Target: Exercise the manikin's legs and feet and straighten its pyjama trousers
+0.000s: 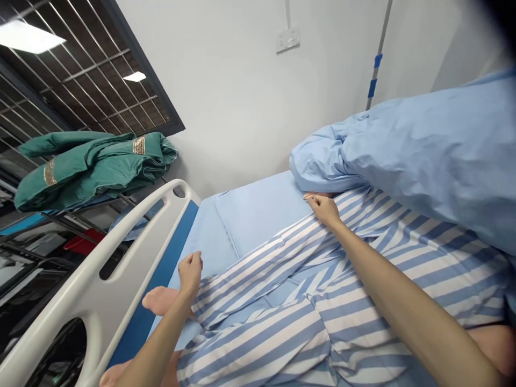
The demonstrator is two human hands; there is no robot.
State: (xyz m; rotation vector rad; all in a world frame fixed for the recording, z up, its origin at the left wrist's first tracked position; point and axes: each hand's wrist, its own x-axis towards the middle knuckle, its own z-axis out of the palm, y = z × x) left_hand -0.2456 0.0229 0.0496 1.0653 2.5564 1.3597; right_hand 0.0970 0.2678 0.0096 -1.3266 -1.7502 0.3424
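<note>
My left hand (190, 273) is curled closed beside the trouser cuff and bare foot (162, 300) of a figure lying on the bed. Whatever its fingers may hold is hidden. Farther right, my right hand (323, 208) is closed in a pinch at the upper edge of the blue-and-white striped clothing (274, 258), close to the lower edge of the light blue quilt (387, 145). What lies in that pinch is too small to make out. A bit of skin-coloured surface shows under the quilt beside it. The striped clothing covers the figure's legs and body.
A pale bed end board (133, 242) with cut-out handles stands at the left. Beyond it a green garment (97, 166) lies piled near a barred window (80, 59). A blue sheet (253, 207) covers the mattress, against a white wall with a socket (288, 39).
</note>
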